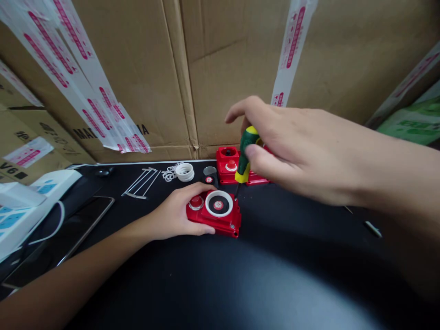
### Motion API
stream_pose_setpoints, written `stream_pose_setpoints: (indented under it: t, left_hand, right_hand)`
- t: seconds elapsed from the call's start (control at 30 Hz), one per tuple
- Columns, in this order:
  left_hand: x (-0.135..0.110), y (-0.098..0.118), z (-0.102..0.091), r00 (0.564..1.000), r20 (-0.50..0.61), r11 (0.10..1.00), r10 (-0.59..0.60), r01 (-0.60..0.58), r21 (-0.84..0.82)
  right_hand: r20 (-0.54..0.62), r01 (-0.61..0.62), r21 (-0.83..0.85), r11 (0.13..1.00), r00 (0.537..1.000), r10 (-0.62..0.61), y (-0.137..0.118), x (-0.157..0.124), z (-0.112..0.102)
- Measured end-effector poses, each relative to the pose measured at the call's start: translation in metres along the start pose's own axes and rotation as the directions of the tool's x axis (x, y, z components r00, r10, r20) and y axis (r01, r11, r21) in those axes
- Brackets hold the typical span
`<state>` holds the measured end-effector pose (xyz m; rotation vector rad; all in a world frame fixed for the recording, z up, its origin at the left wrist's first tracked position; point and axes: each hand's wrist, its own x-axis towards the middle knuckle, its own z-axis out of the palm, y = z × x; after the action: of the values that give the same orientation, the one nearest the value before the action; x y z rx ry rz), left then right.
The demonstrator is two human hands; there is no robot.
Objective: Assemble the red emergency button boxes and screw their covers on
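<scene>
A red plastic device [220, 216] with a white ring and a red button lies on the black table [295, 229]. My left hand [177, 213] grips its left side, fingers wrapped along its near and far edges. My right hand [292, 146] holds a green and yellow screwdriver [244, 156] upright by its handle. The screwdriver's tip rests at the device's far right corner.
Another red device [231, 166] stands behind, against the cardboard boxes [144, 73]. A white ring [184, 172], small white washers [169, 174] and thin metal rods [141, 183] lie at the back. A phone [74, 229] and white boxes [24, 206] sit at the left.
</scene>
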<state>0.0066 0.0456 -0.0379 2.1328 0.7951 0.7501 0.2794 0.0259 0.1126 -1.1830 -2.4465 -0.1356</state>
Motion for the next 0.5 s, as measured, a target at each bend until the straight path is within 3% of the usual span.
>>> stream_pose_setpoints:
  t: [0.1, 0.27, 0.4, 0.5]
  left_hand:
    - [0.000, 0.000, 0.000, 1.000, -0.007, 1.000, 0.007, -0.006, 0.027]
    - [0.001, 0.000, -0.001, 1.000, -0.019, 0.998, 0.006, -0.005, 0.066]
    - [0.001, 0.003, 0.000, 1.000, 0.004, 0.998, 0.021, -0.021, 0.056]
    - [0.001, 0.006, 0.001, 1.000, 0.012, 0.998, 0.027, -0.027, 0.061]
  right_hand:
    - [-0.025, -0.048, -0.230, 0.972, 0.999, 0.044, 0.002, 0.003, 0.005]
    - [-0.022, -0.098, -0.292, 0.951, 0.995, 0.096, 0.000, 0.006, 0.001]
    - [-0.288, -0.111, -0.259, 0.959, 0.957, 0.033, -0.007, 0.002, -0.016]
    - [-0.327, -0.088, -0.274, 0.958, 0.945, -0.007, -0.008, -0.001, -0.022]
